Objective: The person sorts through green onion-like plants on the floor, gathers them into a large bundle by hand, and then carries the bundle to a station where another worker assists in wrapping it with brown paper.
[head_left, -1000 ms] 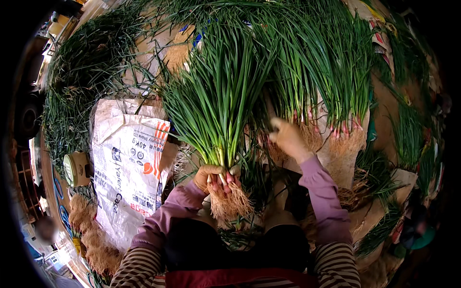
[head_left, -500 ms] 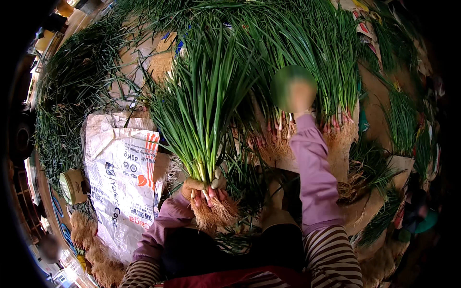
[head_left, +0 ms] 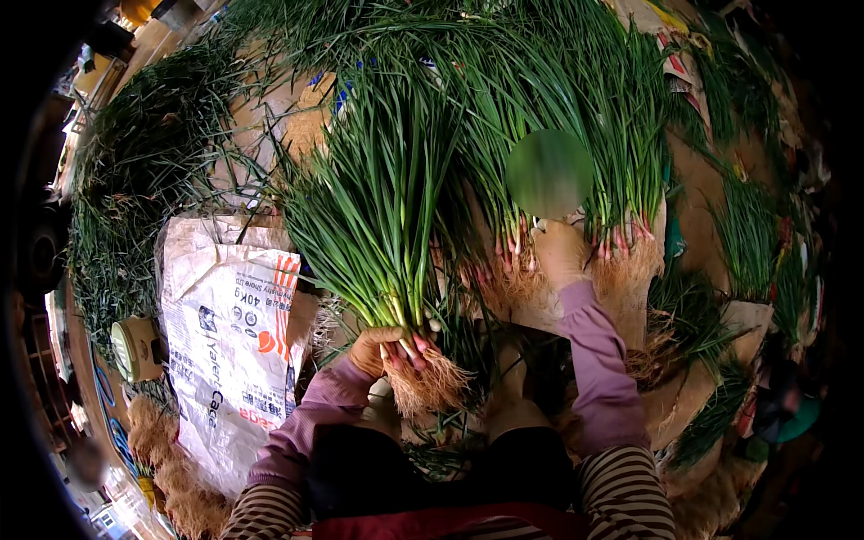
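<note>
My left hand [head_left: 371, 349], in a tan glove, is wrapped round the lower stems of a thick bunch of spring onions [head_left: 382, 198]. The bunch points away from me, its pinkish bulbs and stringy roots hanging toward my lap. To the right, my right hand [head_left: 562, 252], also looking gloved, reaches down to the bulb ends of more spring onions [head_left: 621, 153] laid side by side. A blurred patch covers the stems just beyond that hand, and its fingers are partly hidden, so their grip does not show.
A white printed sack [head_left: 229, 360] lies at left, beside a pale lidded tub [head_left: 137, 349] and a heap of brown roots [head_left: 175, 477]. Loose green leaves [head_left: 144, 162] pile up at far left. Cardboard [head_left: 634, 315] lies under the row. More spring onions [head_left: 751, 234] lie at far right.
My right hand has come back toward me, from the leaves to the bulb ends. The bunch in my left hand has shifted slightly right.
</note>
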A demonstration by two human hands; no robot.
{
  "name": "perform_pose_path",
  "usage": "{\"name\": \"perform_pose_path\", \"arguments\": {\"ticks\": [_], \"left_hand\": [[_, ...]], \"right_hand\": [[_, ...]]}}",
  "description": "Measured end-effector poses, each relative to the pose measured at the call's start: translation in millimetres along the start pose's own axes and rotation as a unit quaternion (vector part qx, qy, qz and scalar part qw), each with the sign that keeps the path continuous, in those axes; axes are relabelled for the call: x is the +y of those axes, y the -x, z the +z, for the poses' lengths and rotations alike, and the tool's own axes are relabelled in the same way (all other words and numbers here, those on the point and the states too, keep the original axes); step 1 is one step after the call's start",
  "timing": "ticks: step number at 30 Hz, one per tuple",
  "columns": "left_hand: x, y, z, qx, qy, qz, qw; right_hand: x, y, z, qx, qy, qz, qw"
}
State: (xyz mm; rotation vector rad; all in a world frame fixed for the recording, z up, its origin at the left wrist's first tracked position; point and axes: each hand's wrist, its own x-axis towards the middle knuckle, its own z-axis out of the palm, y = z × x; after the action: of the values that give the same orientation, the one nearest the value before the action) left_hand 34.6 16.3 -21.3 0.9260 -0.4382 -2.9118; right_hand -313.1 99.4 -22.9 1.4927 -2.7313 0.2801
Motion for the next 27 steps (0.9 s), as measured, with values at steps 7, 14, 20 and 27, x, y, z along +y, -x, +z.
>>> {"name": "perform_pose_path", "arguments": {"ticks": [7, 14, 20, 27], "left_hand": [[11.3, -0.9, 43.4, -0.127, 0.064, 0.118, 0.983], [9.7, 4.2, 42.2, -0.072, 0.000, 0.129, 0.989], [2.8, -7.8, 30.1, -0.002, 0.011, 0.009, 1.000], [-4.5, -5.3, 6.2, -0.030, 0.028, -0.011, 0.999]], "right_hand": [[-45.4, 126.8, 0.9, -0.384, -0.115, -0.242, 0.883], [-16.2, 53.7, -16.6, -0.090, -0.244, 0.069, 0.963], [9.9, -47.8, 31.5, -0.110, -0.127, 0.117, 0.979], [-62.1, 5.3, -39.2, -0.273, -0.441, 0.155, 0.841]]}}
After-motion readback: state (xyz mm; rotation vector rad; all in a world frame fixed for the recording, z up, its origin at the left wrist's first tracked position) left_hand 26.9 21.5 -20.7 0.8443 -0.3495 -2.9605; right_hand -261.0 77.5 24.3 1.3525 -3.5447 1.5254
